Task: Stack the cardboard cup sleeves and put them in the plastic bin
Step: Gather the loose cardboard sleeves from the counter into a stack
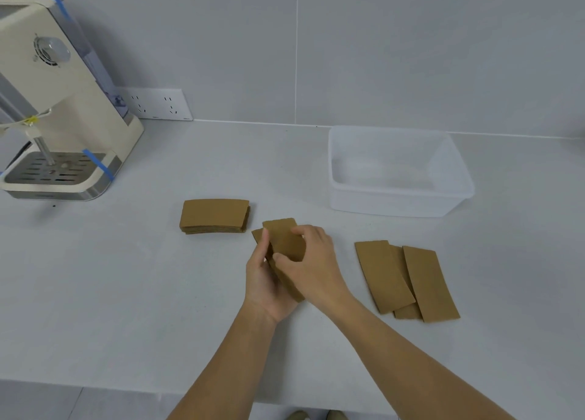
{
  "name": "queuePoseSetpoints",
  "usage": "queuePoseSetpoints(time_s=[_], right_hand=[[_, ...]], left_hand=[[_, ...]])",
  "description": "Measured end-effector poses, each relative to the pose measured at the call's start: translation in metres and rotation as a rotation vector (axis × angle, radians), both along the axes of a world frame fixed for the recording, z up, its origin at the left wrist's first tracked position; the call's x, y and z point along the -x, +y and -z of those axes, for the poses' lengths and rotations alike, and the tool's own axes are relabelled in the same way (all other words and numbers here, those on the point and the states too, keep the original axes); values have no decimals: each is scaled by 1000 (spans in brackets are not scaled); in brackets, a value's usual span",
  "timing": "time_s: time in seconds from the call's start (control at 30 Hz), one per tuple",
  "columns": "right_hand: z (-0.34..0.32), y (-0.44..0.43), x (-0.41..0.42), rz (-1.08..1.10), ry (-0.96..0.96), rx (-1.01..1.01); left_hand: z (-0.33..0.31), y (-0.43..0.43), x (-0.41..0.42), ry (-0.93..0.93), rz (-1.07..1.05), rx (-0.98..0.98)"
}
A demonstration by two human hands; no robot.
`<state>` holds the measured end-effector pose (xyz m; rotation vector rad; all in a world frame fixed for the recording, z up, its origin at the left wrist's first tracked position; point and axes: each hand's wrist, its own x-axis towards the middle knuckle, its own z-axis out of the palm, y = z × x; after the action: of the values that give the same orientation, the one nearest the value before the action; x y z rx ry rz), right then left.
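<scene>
Both hands meet over the middle of the white counter (158,293). My left hand (264,288) cups a small bunch of flat brown cardboard sleeves (283,237) from below, and my right hand (308,259) grips the same bunch from the right, thumb on its face. A squared stack of sleeves (214,216) lies on the counter to the left of the hands. Three loose sleeves (406,280) lie overlapping to the right. The clear plastic bin (399,203) stands behind them at the right, with nothing inside.
A cream coffee machine (60,103) with blue tape strips occupies the far left, its drip tray facing the counter. A white wall socket (158,104) sits beside it on the grey tiled wall. The counter's front edge runs along the bottom, shoes visible below.
</scene>
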<state>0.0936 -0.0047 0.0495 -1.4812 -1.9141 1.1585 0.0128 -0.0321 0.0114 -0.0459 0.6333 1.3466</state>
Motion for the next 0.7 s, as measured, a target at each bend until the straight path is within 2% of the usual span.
queuePoseSetpoints(time_s=[0.37,0.47,0.6,0.7], right_hand=[[10,-1,-15,-114,-97,-84],[6,10,-31,-53,-107,-96],[7,28,-58,146,-335,-205],[19,34,-77,194,-554,-154]], left_hand=[[-2,5,-15,-17,56,8],[-5,9,-20,33,67,58],[-5,16,-25,83,-4,116],[-2,18,-26,77,-18,141]])
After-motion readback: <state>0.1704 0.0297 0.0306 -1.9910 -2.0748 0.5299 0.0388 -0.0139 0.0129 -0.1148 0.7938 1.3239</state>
